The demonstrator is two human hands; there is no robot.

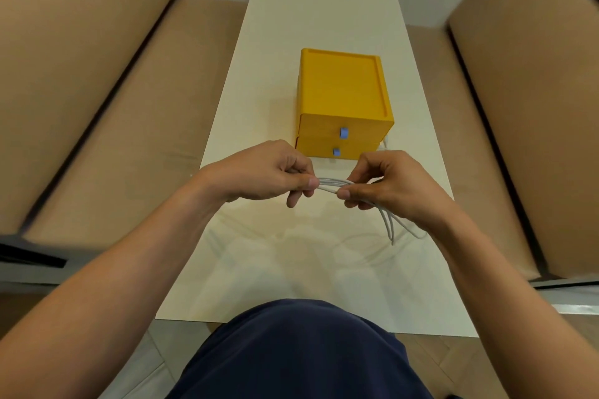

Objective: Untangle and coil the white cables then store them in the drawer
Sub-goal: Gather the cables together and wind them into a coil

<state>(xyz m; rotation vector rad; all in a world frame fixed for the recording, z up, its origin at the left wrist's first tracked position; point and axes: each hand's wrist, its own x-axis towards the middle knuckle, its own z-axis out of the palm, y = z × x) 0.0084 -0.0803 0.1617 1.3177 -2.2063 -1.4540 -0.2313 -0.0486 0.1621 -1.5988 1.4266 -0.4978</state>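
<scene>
A bundle of white cables (332, 185) stretches between both hands just above the table. My left hand (275, 173) pinches its left end with thumb and curled fingers. My right hand (385, 181) grips the right part, and loose cable strands (390, 227) hang below that hand toward the table. Behind the hands stands a yellow drawer unit (343, 97) with two drawers, both closed, each with a blue knob (343, 132). A short bit of white cable shows at the unit's lower right corner.
The narrow white table (324, 10) runs away from me. Brown cushioned seats (81, 74) flank it on both sides, close to its edges. My dark blue clothing fills the bottom of the view.
</scene>
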